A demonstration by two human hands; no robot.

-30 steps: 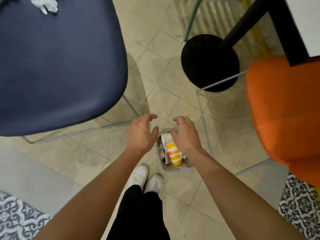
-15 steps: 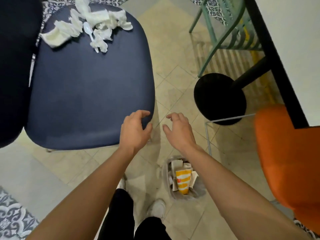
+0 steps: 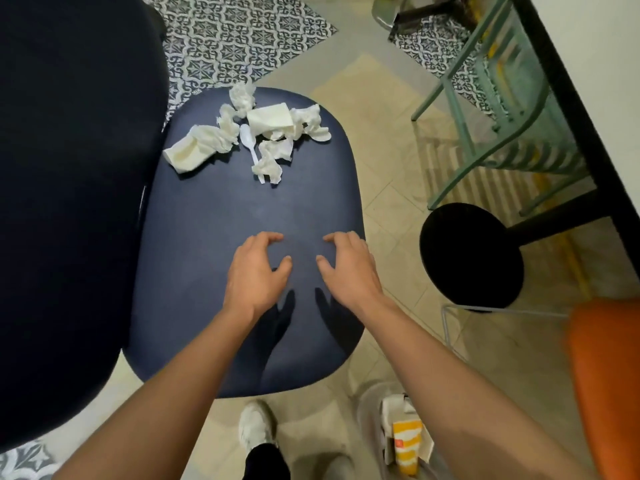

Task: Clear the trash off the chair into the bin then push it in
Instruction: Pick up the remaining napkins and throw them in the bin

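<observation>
A navy blue chair seat (image 3: 214, 244) fills the middle of the view. At its far end lies a heap of trash: crumpled white napkins (image 3: 266, 128), a folded napkin (image 3: 188, 152) and a white plastic spoon (image 3: 250, 142). My left hand (image 3: 254, 275) and my right hand (image 3: 348, 268) hover over the near half of the seat, side by side, fingers spread and curled, holding nothing. The small bin (image 3: 372, 420) stands on the floor at the lower right, partly hidden by my right forearm, with a yellow-and-white striped cup (image 3: 407, 445) in it.
The chair's dark backrest (image 3: 69, 202) fills the left side. A black table base (image 3: 471, 258) and table edge stand to the right, with a green metal chair (image 3: 491, 109) behind and an orange chair (image 3: 606, 382) at lower right. My white shoe (image 3: 256, 427) is below the seat.
My view has lifted from the bin up to the chair seat. Both hands left the bin and moved forward over the seat, still empty.
</observation>
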